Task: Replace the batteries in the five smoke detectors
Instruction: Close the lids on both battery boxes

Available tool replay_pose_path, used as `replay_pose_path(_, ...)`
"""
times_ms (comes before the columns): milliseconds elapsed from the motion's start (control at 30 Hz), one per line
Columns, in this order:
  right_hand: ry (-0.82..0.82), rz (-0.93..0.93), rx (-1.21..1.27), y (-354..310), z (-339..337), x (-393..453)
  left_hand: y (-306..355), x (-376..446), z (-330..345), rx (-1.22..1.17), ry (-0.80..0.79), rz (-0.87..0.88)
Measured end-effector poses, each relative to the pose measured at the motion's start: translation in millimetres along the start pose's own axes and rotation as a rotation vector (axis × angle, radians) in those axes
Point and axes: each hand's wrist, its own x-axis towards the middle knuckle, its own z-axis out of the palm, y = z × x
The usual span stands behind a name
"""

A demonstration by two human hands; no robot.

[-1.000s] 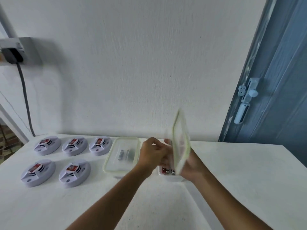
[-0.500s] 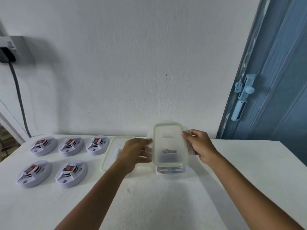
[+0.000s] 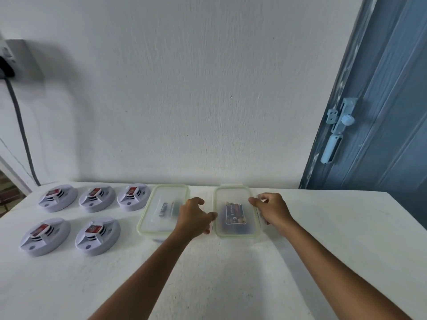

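Several white smoke detectors lie on the white table at the left, three in a back row (image 3: 97, 198) and two in front (image 3: 97, 234), each with a red-labelled battery showing on top. Two clear lidded boxes stand side by side in the middle. The left box (image 3: 161, 209) holds a couple of batteries. The right box (image 3: 235, 212) holds several batteries, and its lid lies flat on it. My left hand (image 3: 193, 218) grips the right box's left edge. My right hand (image 3: 271, 210) grips its right edge, fingers curled over the rim.
The white table (image 3: 323, 239) runs against a white wall. A blue door (image 3: 381, 112) with a pale latch stands at the right. A grey cable hangs from a wall socket (image 3: 13, 61) at the far left.
The lid stood on edge in my hands a second ago, then came down flat. It now sits on the right box with both hands at its sides.
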Motion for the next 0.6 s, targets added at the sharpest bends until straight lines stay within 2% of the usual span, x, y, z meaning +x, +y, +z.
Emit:
replay_pose_path(333,0.006,-0.016,-0.049,5,6,3,-1,1,3,0.056,0.018,0.064)
replay_pose_path(600,0.048,-0.061,-0.092,3,8,-10,4,-4,0,0.357,0.016,0.201)
